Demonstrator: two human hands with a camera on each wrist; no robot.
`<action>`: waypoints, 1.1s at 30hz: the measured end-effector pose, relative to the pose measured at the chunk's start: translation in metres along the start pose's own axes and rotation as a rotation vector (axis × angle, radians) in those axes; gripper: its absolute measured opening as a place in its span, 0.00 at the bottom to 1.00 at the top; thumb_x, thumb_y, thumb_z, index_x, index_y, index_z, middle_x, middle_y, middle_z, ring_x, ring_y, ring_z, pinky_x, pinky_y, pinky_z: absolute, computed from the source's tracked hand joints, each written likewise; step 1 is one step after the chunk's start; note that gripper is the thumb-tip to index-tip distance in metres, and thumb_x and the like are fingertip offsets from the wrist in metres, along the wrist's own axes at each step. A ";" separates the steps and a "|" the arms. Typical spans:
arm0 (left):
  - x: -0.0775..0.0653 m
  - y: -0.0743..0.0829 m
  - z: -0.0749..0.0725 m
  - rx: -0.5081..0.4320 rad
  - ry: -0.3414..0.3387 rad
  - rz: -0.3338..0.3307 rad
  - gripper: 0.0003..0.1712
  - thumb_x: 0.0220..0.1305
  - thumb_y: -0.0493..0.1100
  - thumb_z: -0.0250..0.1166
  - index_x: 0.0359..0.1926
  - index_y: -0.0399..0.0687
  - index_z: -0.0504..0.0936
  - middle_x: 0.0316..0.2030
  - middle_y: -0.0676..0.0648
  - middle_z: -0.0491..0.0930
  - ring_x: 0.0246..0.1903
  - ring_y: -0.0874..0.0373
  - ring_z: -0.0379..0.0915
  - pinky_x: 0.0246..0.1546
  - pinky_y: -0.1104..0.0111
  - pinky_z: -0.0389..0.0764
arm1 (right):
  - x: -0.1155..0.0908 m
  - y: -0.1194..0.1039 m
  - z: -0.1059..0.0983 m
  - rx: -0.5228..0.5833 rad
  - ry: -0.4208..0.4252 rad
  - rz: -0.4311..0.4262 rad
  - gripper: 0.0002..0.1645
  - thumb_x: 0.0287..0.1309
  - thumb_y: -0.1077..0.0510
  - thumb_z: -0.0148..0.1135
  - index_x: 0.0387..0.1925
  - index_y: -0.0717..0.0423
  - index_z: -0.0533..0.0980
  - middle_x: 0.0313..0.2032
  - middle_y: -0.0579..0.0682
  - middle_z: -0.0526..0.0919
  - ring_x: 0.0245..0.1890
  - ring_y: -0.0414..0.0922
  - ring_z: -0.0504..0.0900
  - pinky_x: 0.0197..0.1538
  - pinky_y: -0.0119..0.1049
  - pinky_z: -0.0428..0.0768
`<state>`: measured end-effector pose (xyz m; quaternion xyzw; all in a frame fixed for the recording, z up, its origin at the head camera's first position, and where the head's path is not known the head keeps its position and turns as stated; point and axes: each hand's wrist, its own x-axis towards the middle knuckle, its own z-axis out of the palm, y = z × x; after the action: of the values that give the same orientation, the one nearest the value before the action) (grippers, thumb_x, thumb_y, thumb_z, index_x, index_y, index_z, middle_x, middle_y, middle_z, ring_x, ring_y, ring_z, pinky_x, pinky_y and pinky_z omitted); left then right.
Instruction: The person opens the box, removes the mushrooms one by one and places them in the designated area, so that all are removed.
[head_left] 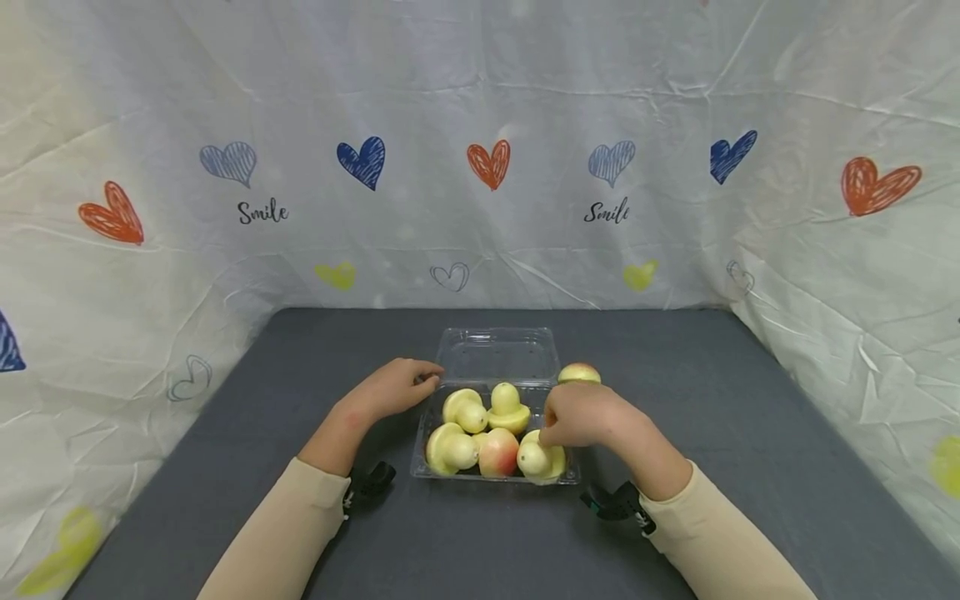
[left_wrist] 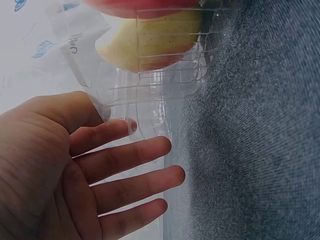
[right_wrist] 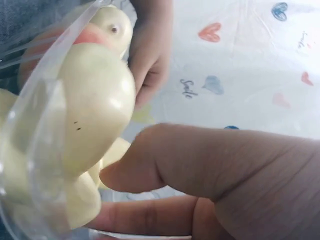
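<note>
A clear plastic container point(head_left: 422, 477) stands on the table with several pale yellow toy mushrooms point(head_left: 507, 399) in it. One lies with its red-blushed cap point(head_left: 498, 452) up. At the container's back left corner, my left hand point(head_left: 393, 386) pinches the plastic between thumb and index finger, the other fingers point(left_wrist: 140, 190) spread straight. My right hand point(head_left: 585, 412) reaches over the right side, thumb and index finger close round the front right mushroom point(head_left: 535, 460); in the right wrist view, the thumb point(right_wrist: 131, 170) is beside its pale body and the index finger point(right_wrist: 150, 215) at its lower edge.
The clear lid point(head_left: 498, 354) is swung back flat behind the container. Another toy mushroom point(head_left: 579, 372), red-blushed, sits outside at the right, partly behind my right hand. A dark grey table point(head_left: 480, 542) lies below; a white curtain point(head_left: 480, 92) with printed hearts hangs around it.
</note>
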<state>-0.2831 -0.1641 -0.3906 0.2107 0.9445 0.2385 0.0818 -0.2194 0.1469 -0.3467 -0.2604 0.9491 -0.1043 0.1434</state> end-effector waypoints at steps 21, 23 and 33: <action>0.000 -0.002 0.001 0.017 0.004 0.026 0.23 0.80 0.47 0.54 0.68 0.43 0.79 0.60 0.43 0.81 0.54 0.49 0.80 0.50 0.55 0.82 | 0.003 0.002 -0.001 0.094 -0.103 -0.059 0.13 0.44 0.65 0.67 0.35 0.50 0.85 0.21 0.39 0.68 0.20 0.38 0.62 0.26 0.35 0.65; 0.000 -0.002 0.002 0.020 0.004 0.022 0.23 0.80 0.47 0.54 0.68 0.44 0.79 0.59 0.43 0.81 0.53 0.50 0.80 0.49 0.55 0.82 | 0.003 0.002 -0.002 0.092 -0.080 -0.050 0.21 0.42 0.65 0.68 0.43 0.51 0.86 0.26 0.40 0.75 0.24 0.39 0.69 0.29 0.36 0.71; -0.001 -0.002 0.001 0.019 0.003 0.018 0.23 0.80 0.47 0.55 0.68 0.44 0.78 0.59 0.43 0.81 0.52 0.50 0.80 0.47 0.56 0.81 | 0.006 0.004 -0.004 0.087 -0.001 -0.137 0.23 0.38 0.69 0.65 0.41 0.52 0.87 0.30 0.39 0.80 0.26 0.39 0.69 0.31 0.35 0.70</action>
<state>-0.2822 -0.1656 -0.3921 0.2196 0.9449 0.2305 0.0764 -0.2275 0.1481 -0.3455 -0.3182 0.9236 -0.1548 0.1475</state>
